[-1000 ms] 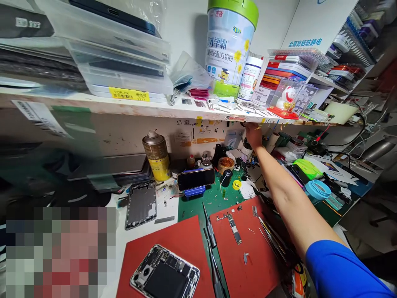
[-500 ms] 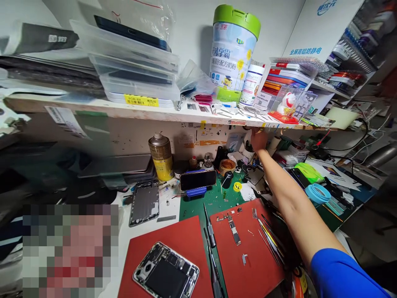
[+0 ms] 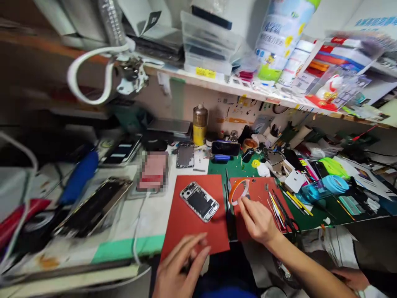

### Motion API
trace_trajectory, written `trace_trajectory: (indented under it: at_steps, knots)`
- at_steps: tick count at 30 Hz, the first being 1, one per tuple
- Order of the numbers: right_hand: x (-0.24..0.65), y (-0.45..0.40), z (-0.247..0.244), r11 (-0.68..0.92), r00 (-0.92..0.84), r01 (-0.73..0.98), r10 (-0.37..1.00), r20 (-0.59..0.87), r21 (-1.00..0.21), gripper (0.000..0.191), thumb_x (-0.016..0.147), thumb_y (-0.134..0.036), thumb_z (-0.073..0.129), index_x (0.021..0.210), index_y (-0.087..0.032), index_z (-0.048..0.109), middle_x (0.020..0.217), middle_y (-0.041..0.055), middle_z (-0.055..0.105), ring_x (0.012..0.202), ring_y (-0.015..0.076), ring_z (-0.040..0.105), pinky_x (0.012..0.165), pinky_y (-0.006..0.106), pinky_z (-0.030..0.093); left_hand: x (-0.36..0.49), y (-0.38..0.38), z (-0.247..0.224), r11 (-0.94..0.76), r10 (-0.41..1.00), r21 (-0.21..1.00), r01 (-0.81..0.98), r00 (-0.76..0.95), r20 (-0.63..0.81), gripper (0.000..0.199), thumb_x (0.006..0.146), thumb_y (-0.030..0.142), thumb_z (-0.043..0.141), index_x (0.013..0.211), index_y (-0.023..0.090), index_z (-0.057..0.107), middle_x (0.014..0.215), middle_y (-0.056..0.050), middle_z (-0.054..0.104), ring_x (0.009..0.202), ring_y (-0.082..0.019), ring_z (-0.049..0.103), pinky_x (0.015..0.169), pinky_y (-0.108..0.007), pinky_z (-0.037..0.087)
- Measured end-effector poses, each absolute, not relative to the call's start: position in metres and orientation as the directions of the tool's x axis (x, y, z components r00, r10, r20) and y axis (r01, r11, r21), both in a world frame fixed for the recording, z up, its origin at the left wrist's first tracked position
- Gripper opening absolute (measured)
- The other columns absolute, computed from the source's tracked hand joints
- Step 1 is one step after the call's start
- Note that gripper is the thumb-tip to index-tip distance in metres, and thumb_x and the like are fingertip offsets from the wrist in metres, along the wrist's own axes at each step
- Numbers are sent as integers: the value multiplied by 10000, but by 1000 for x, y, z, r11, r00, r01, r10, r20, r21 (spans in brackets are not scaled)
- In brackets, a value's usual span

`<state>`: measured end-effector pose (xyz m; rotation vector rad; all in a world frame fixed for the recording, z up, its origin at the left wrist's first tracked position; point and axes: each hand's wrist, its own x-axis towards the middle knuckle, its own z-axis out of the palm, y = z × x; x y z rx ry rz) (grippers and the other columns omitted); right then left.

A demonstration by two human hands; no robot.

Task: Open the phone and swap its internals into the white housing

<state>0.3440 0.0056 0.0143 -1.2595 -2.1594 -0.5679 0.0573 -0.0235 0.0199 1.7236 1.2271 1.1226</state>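
Observation:
My right hand (image 3: 259, 217) pinches a narrow roll of tape (image 3: 235, 192), orange and whitish, by its near edge. The roll is held on edge above the right red mat (image 3: 248, 227). Low in front of the left red mat (image 3: 180, 211), my left hand (image 3: 182, 265) has its fingers apart and nothing visible in them. On that mat lies an opened phone (image 3: 200, 201), its dark battery and inner parts showing. Dark tweezers (image 3: 228, 198) lie between the two mats. The circuit board on the right mat is mostly hidden behind my right hand and the tape.
Slim tools (image 3: 276, 211) and scissors (image 3: 290, 223) lie at the right mat's edge. A blue cup (image 3: 325, 187) lies farther right. Behind stand a propped phone (image 3: 226, 148) and a spray can (image 3: 200, 124), under a loaded shelf (image 3: 223, 81). A phone part (image 3: 96, 207) lies left.
My right hand has come down from under the shelf to the right mat and now holds the tape roll. My left hand has come into view. The view has shifted left and back.

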Motion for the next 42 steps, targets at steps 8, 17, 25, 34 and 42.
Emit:
trace_trajectory:
  at_steps: [8,17,25,34,42]
  knots:
    - [306,-44,9,603,-517,797,660,545,26,495,1037,-110,521,1507,-178,660,1254,186,815,949,298,827,743,397,677,86,-1,54,-153,979,970,189,162,123,185,956,386,766,1023,221,814,823,-18,721,529,-99,546,492,-215,449]
    - [277,-70,34,383,59,638,841,538,-668,432,986,-248,786,1404,-266,677,988,88,767,769,225,730,633,342,628,58,-13,19,276,960,948,-159,85,-265,483,843,624,855,990,163,836,527,36,556,436,-68,423,440,-190,301]
    - [238,-63,33,218,167,213,952,255,-952,41,976,-296,807,1001,-266,819,889,49,755,798,208,688,704,331,606,65,-35,-1,392,918,865,-313,76,-388,534,760,642,919,941,152,811,740,-9,702,397,-1,373,426,-170,277]
    - [255,-63,51,361,-7,433,917,398,-826,257,1011,-139,730,1189,-304,812,930,60,734,891,238,661,779,416,586,26,-22,28,-240,964,939,245,173,201,379,922,258,837,1296,309,800,1214,-91,771,651,-97,628,635,-248,559]
    - [255,-65,45,259,-1,333,962,274,-907,252,955,-280,851,1194,-277,769,1010,61,778,969,252,697,857,431,602,29,-22,27,-71,980,996,44,190,62,59,947,291,807,940,232,810,920,-44,776,699,-150,726,602,-231,569]
